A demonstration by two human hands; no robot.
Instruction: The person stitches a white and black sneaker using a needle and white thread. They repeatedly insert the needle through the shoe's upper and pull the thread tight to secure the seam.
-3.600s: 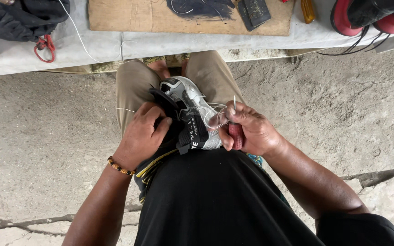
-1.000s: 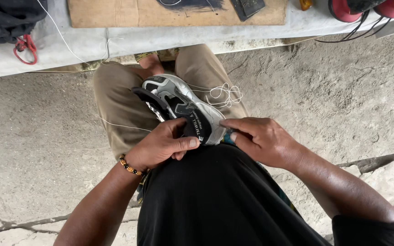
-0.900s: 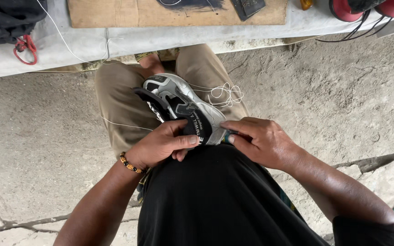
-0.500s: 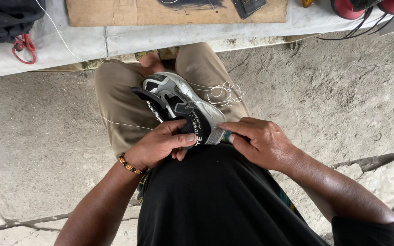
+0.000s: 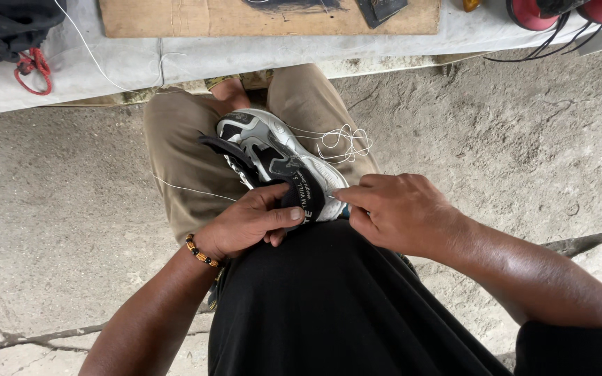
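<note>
A grey, white and black sneaker point(image 5: 273, 157) lies on my lap between my thighs, toe pointing away from me. My left hand point(image 5: 249, 223), with a beaded bracelet at the wrist, grips the shoe's black heel tab between thumb and fingers. My right hand point(image 5: 395, 212) is closed at the shoe's white side near the heel, fingertips pinched against it; whether they hold a needle is hidden. A thin white thread point(image 5: 343, 139) runs from the shoe and lies in loose loops on my right thigh.
A low table covered with a grey sheet point(image 5: 245, 56) runs along the top, with a brown board point(image 5: 266, 17) on it. A black bag with a red cord point(image 5: 29, 66) sits at its left, red items point(image 5: 545, 10) at its right. Cracked concrete floor point(image 5: 57, 230) surrounds me.
The shoe has turned on my lap, toe swung away. My left hand shifted from the shoe's side to the heel tab. My right hand lowered the thread and now pinches at the shoe's side.
</note>
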